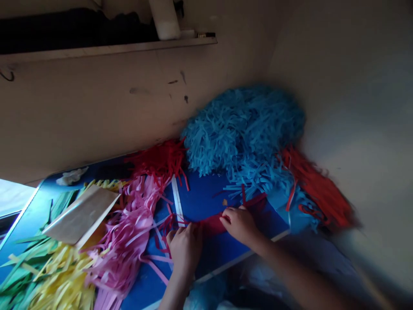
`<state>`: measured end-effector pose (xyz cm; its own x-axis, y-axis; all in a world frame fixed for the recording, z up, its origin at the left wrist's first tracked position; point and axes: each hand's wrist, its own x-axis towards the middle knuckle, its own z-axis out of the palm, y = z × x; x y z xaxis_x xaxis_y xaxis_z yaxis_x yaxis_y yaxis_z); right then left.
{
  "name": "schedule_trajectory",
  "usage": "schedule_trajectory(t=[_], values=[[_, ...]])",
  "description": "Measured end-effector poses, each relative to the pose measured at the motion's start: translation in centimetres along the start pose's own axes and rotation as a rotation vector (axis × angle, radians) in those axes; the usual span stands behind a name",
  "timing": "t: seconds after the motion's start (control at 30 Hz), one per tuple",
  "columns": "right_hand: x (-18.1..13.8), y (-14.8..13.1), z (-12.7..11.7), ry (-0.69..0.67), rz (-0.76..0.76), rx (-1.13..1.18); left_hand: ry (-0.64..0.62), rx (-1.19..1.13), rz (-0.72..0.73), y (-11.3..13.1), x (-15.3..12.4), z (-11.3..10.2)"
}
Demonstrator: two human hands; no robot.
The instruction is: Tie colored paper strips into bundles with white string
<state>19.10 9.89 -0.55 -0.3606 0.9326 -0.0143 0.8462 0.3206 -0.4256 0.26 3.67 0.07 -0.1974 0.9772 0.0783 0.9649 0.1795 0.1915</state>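
Near the front edge of the blue table (206, 185), our left hand (185, 243) and right hand (238, 220) grasp the red strip (211, 225). We judge it light, limp and (being paper-like) easily torn; its flat band offers the safest hold.

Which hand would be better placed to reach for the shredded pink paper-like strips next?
Probably the left hand: it is nearer the pink strips, which lie on its outer side. The right hand sits farther away, at the flat dark-red paper-like band, with the left hand between.
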Motion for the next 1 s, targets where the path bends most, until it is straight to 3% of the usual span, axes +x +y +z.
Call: schedule_trajectory(t=[0.43,0.53,0.63,0.73,0.8,0.87,0.93,1.0], values=[[0.6,-0.2,-0.2,-0.036,0.027,-0.017,-0.023,0.026,0.012,0.0,0.3,0.0],[0.7,-0.3,-0.1,-0.039,0.022,-0.025,0.046,0.072,0.046,0.2,0.2,-0.1],[0.7,-0.1,-0.8,0.003,0.014,-0.048,0.146,0.066,0.244,0.0,0.4,-0.1],[0.4,0.7,-2.4,0.151,0.058,-0.142,0.013,-0.036,0.548,-0.7,1.1,-0.3],[-0.2,1.1,-3.4,0.254,0.075,-0.173,-0.083,-0.056,0.661,-1.1,1.4,-0.7],[-0.8,1.1,-3.6,0.226,-0.107,-0.126,-0.137,-0.034,0.706,-1.1,1.6,-1.3],[-1.2,0.8,-3.1,0.077,-0.418,-0.058,-0.182,-0.019,0.711,-0.9,1.5,-1.9],[-1.1,0.6,-2.2,-0.068,-0.6,-0.028,-0.206,-0.017,0.688,-0.4,1.3,-2.2]])
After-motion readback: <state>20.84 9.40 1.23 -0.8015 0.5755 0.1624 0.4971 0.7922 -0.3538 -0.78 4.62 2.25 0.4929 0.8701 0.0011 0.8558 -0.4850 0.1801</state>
